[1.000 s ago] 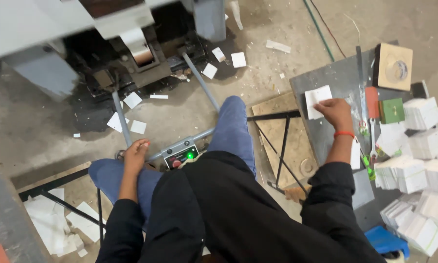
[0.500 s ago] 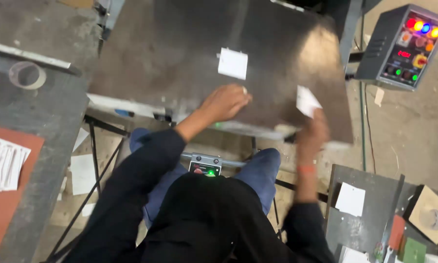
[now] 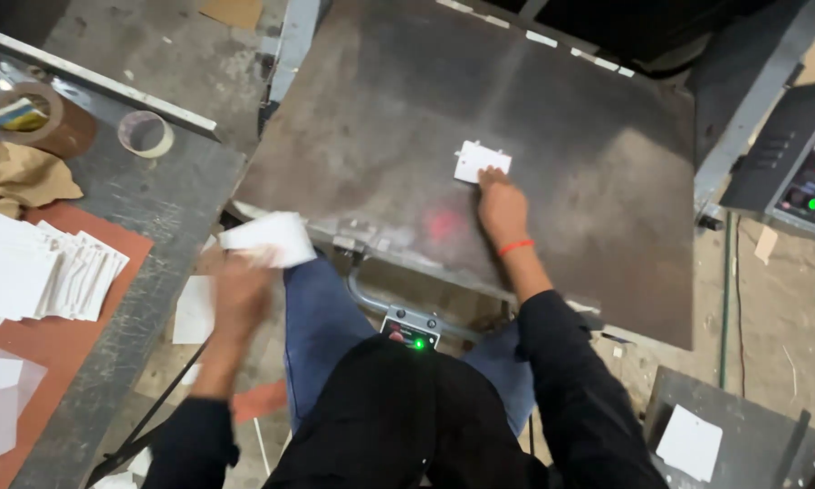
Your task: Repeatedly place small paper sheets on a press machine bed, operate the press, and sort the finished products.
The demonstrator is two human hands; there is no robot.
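The right hand (image 3: 503, 206) presses its fingertips flat on the near edge of a small white card (image 3: 481, 161) mid-plate (image 3: 380, 118), long axis across. The left hand (image 3: 237, 294), blurred, pinches a white sheet (image 3: 272, 237) off the plate's near-left corner.

The left hand (image 3: 235, 294) is motion-blurred; its fingers cannot be told apart, and its grip on the white card (image 3: 267, 237) just above it is unclear. Left of the metal plate (image 3: 552, 118), the card stacks (image 3: 36, 272) run off the frame edge. Right of the plate, the control box (image 3: 801, 177) is cut off.
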